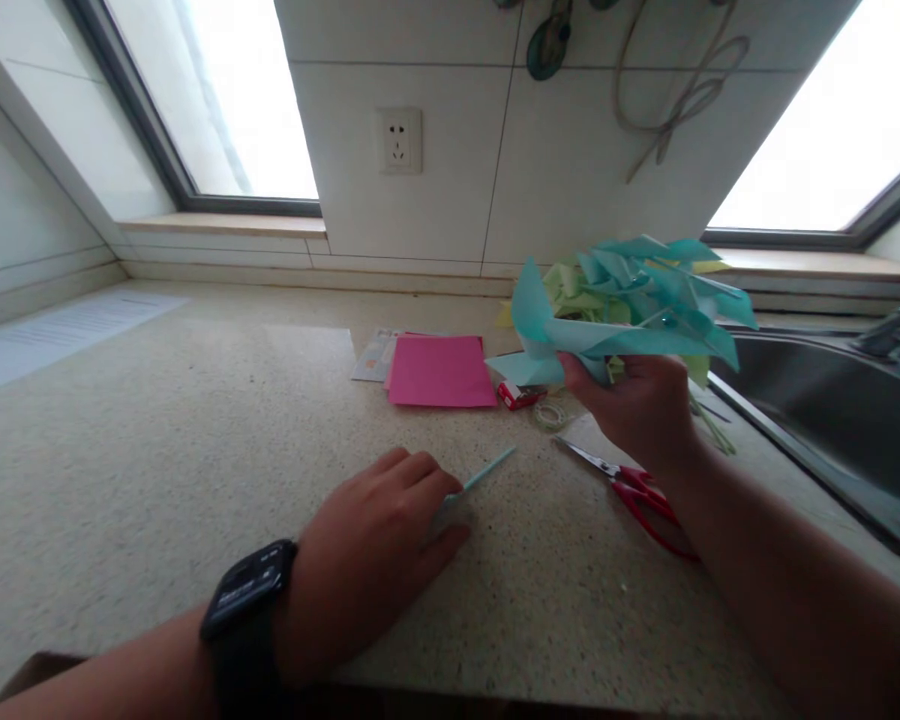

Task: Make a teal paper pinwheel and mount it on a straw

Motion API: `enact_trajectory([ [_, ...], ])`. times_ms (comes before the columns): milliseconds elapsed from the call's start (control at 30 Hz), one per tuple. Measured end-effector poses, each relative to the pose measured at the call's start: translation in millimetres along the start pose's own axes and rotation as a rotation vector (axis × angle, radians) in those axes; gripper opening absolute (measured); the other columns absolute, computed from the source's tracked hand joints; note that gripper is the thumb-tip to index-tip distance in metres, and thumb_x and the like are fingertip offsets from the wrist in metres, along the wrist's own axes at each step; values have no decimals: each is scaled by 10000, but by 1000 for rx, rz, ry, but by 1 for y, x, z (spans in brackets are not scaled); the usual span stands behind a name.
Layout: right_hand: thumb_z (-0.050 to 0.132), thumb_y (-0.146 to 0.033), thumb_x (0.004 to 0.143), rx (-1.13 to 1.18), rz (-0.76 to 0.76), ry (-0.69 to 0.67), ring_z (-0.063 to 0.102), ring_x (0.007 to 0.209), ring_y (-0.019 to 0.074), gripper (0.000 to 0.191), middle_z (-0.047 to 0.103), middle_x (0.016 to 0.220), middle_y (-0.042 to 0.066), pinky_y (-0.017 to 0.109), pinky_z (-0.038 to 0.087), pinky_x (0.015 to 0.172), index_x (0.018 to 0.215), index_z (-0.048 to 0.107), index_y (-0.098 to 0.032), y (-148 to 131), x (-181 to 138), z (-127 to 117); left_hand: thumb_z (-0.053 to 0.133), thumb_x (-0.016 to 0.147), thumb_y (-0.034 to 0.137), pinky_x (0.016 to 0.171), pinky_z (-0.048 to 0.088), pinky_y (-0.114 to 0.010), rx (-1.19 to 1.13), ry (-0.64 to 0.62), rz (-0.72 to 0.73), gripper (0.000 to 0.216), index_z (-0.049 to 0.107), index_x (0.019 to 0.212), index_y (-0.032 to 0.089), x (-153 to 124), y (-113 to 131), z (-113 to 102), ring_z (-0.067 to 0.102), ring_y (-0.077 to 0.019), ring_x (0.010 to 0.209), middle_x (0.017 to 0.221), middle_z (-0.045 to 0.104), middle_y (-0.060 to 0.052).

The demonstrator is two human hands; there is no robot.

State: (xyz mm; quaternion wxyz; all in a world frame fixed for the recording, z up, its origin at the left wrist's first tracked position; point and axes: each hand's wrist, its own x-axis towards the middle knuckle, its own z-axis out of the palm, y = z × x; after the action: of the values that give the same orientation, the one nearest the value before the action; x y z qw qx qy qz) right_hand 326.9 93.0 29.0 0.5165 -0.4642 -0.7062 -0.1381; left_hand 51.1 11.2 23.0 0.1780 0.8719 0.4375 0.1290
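My right hand (645, 405) is closed around the lower part of a turquoise paper pinwheel (607, 338), lifted over the back right of the counter. Directly behind it are more turquoise pinwheels (637, 272) and light green ones (570, 290); where one ends and another starts is hard to see. Low over the counter, my left hand (386, 515) has its fingers closed on a thin pale green stick (491, 467), whose near end is hidden by the fingers. Red-handled scissors (645, 497) lie partly under my right forearm, blades toward the back left.
A stack of pink paper squares (442, 370) lies mid-counter. Beside it are a small red box (519, 395) and a roll of clear tape (550, 415). A printed sheet (67, 330) lies at far left. The metal sink (832, 400) borders the right side.
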Motion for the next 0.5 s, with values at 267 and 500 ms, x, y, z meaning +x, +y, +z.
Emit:
enact_trajectory([
  [267, 724, -298, 794, -10, 12, -7, 698, 613, 230, 128, 737, 674, 53, 381, 566, 619, 692, 692, -228, -3, 1, -1, 472, 1028, 265, 855, 526, -455, 51, -47, -18, 297, 758, 1062, 191, 7, -7, 1, 630, -269, 937, 1000, 692, -88],
  [500, 716, -296, 799, 14, 7, -7, 679, 594, 225, 185, 711, 635, 42, 385, 549, 612, 636, 652, -237, -4, 2, -2, 458, 1008, 266, 833, 510, -439, 39, -46, -52, 286, 734, 1040, 200, 5, -8, -4, 653, -258, 921, 1014, 693, -68],
])
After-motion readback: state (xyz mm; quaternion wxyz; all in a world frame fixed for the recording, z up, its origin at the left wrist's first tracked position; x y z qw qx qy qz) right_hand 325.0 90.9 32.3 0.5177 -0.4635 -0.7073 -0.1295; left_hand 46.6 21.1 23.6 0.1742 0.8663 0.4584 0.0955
